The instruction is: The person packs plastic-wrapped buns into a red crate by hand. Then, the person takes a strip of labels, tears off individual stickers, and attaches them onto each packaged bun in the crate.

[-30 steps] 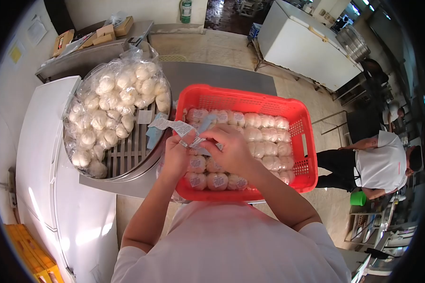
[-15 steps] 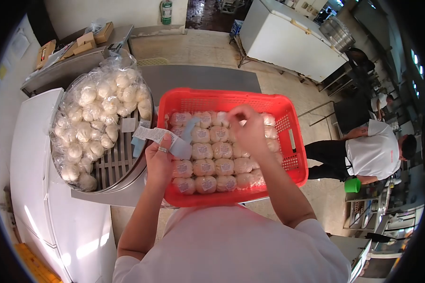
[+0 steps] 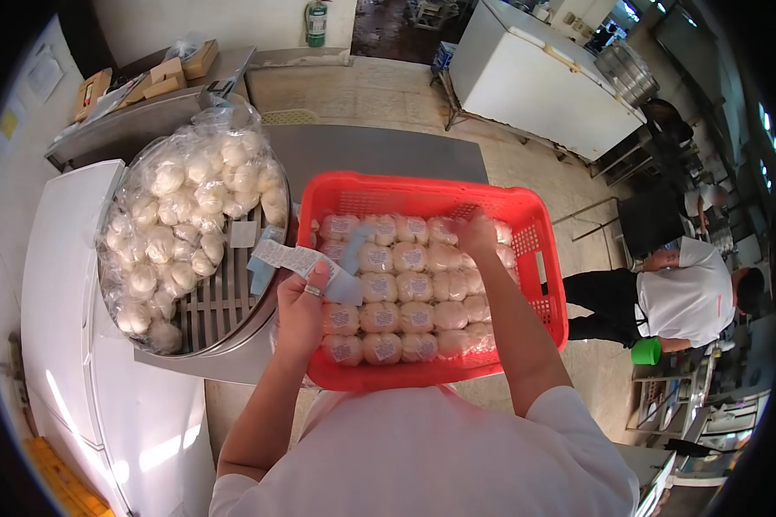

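A red plastic crate (image 3: 422,375) holds rows of round white buns wrapped in clear plastic. Buns in the left columns, such as the labelled bun (image 3: 378,285), carry printed stickers; the plain bun (image 3: 450,315) and others on the right show none. My left hand (image 3: 302,310) pinches a strip of printed labels (image 3: 300,261) with pale blue backing, over the crate's left rim. Reaching into the back right part of the crate, my right hand (image 3: 474,234) is at the wrapped buns of the back row. Its fingers are blurred, and whatever they hold cannot be made out.
Left of the crate, a round slatted metal tray (image 3: 224,314) bears a heap of bagged buns (image 3: 177,228). Both rest on a grey table (image 3: 388,151). A white chest freezer (image 3: 535,82) stands beyond. A person in a white shirt (image 3: 685,289) is at right, near a green container (image 3: 645,351).
My right hand has gone from above the crate, fingers curled, down to the buns at the back right. My left hand still holds the label strip. The whole view has shifted slightly.
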Motion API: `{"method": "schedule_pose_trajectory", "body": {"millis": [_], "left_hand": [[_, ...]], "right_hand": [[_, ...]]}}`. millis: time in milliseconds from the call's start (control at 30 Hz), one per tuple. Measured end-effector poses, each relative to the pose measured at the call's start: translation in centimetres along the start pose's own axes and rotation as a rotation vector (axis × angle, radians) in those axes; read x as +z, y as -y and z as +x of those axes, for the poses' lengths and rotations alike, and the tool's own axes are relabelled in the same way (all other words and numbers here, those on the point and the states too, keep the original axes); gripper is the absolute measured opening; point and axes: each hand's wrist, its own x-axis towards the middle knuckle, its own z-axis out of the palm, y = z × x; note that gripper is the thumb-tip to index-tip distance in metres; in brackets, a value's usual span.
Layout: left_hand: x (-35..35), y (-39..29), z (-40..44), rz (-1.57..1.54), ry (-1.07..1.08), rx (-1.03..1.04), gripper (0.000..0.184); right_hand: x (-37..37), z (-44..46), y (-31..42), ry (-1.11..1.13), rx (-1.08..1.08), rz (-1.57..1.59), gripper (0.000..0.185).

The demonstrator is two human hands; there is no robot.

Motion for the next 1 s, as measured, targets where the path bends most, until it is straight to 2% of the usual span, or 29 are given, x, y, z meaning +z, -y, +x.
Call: {"method": "schedule_pose_trajectory", "body": {"millis": [67, 167, 267, 400, 500, 733, 800, 900, 1000], "left_hand": [[-0.4, 0.3, 0.1, 0.001, 0.012, 0.004, 0.028], [-1.1, 0.9, 0.5, 0.053, 0.036, 0.011, 0.024], [-0.2, 0.1, 0.1, 0.173, 0.053, 0.028, 0.018], [0.2, 0.1, 0.0, 0.232, 0.129, 0.044, 0.01], [0.1, 0.3, -0.2, 0.258, 0.192, 0.076, 0.014], [0.1, -0.8, -0.5, -0.127, 0.087, -0.003, 0.014], [-0.5, 0.0, 0.0, -0.049, 0.101, 0.006, 0.017], [-0.9, 0.4, 0.5, -0.047, 0.114, 0.0, 0.018], [-1.2, 0.4, 0.6, -0.166, 0.136, -0.026, 0.017]], "right_hand": [[-0.7, 0.5, -1.3, -0.012, 0.043, -0.032, 0.051], [-1.2, 0.6, -2.1, -0.068, -0.023, -0.087, 0.045], [-3.8, -3.1, 3.3, 0.023, -0.225, 0.422, 0.033], [-7.4, -11.7, 13.3, 0.444, -0.47, 0.968, 0.012], [-8.5, -15.2, 16.9, 0.515, -0.708, 0.744, 0.009], [-8.3, -16.4, 17.4, 0.371, -0.823, 0.649, 0.013], [-8.5, -16.8, 17.2, 0.406, -0.832, 0.638, 0.014], [-8.9, -18.2, 17.7, 0.312, -0.769, 0.705, 0.015], [-8.1, -18.2, 17.3, 0.16, -0.932, 0.638, 0.018]]}}
